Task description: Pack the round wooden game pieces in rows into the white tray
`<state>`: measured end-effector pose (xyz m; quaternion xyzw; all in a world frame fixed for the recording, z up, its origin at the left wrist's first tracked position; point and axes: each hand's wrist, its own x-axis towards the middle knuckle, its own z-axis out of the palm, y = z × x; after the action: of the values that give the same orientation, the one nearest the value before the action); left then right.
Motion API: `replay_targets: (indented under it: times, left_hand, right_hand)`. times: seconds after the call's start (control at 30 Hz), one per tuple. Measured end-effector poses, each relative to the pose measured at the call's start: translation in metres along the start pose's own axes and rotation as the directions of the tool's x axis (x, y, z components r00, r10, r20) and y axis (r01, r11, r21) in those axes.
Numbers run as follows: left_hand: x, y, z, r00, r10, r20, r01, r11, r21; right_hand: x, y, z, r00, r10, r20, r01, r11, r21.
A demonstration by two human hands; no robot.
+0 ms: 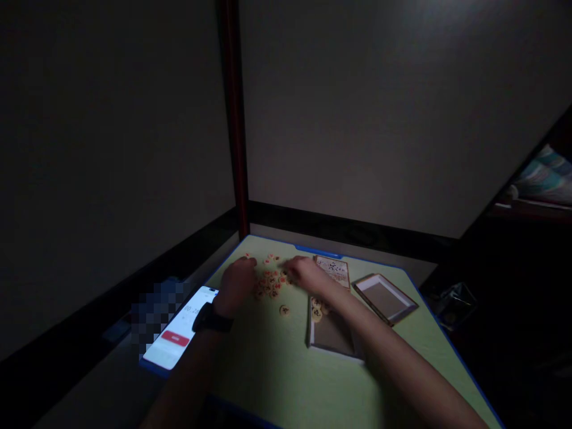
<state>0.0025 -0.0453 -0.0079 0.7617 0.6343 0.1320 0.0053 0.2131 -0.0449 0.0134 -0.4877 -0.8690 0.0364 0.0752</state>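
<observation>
Round xiangqi pieces (270,286) with red and black characters lie in a loose pile on the green table. At the pile's left side is my left hand (239,279), a dark watch on its wrist. Its fingers curl down, and whatever they hold is hidden. My right hand (302,272) reaches in from the right, its curled fingers over the pile's edge and slightly blurred; I cannot make out what is in them. Below my right forearm an open box tray (335,336) holds several pieces at its far left corner.
A box lid (386,298) lies inner side up at the right. Behind my right forearm lies a printed card or booklet (333,271). A lit phone (179,333) showing a timer rests along the left edge of the table (268,375). Walls meet behind the table.
</observation>
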Motion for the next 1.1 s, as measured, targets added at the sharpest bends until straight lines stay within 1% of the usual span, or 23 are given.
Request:
replay_targets:
  times: [0.03,0.07,0.17,0.3,0.4,0.57,0.7,0.87,1.0,1.1]
  left_hand:
    - [0.002,0.003,0.001,1.0,-0.02,-0.015,0.02,1.0,0.007]
    - [0.003,0.007,0.002,0.999,-0.039,-0.029,0.04,0.999,0.014]
    - [0.003,0.016,0.01,0.998,-0.061,-0.03,0.061,0.998,0.029]
    - [-0.001,0.024,0.02,1.0,0.011,0.03,-0.013,0.998,0.066]
    - [-0.002,0.025,0.022,0.999,0.043,0.013,-0.044,0.996,0.081]
    - [-0.002,0.023,0.018,1.0,0.015,0.01,-0.016,1.0,0.027]
    - [-0.002,0.021,0.013,1.0,0.013,0.004,-0.013,1.0,0.003]
    - [-0.002,0.021,0.012,1.0,0.007,0.016,-0.007,1.0,0.011]
    - [-0.001,0.021,0.014,1.0,0.013,0.013,-0.013,1.0,0.003]
    - [-0.001,0.021,0.013,1.0,0.013,0.01,-0.012,1.0,-0.01]
  right_hand:
    - [0.012,-0.002,0.001,0.998,0.001,0.065,0.004,0.997,-0.075]
    - [0.022,-0.004,0.003,0.995,0.001,0.104,0.01,0.994,-0.108]
    - [0.041,-0.004,0.01,0.983,0.003,0.184,0.026,0.987,-0.156]
    - [0.052,0.002,0.017,0.965,0.003,0.264,0.049,0.981,-0.19]
    - [0.057,0.003,0.02,0.954,0.001,0.3,0.064,0.976,-0.207]
    - [0.062,0.001,0.02,0.946,-0.045,0.322,0.114,0.973,-0.199]
    - [0.07,0.007,0.013,0.949,-0.073,0.307,0.132,0.976,-0.176]
    - [0.09,0.019,0.006,0.97,-0.017,0.242,0.062,0.982,-0.178]
    - [0.104,0.018,0.01,0.972,0.037,0.233,0.007,0.983,-0.184]
    - [0.108,0.014,0.016,0.969,0.071,0.235,-0.024,0.98,-0.197]
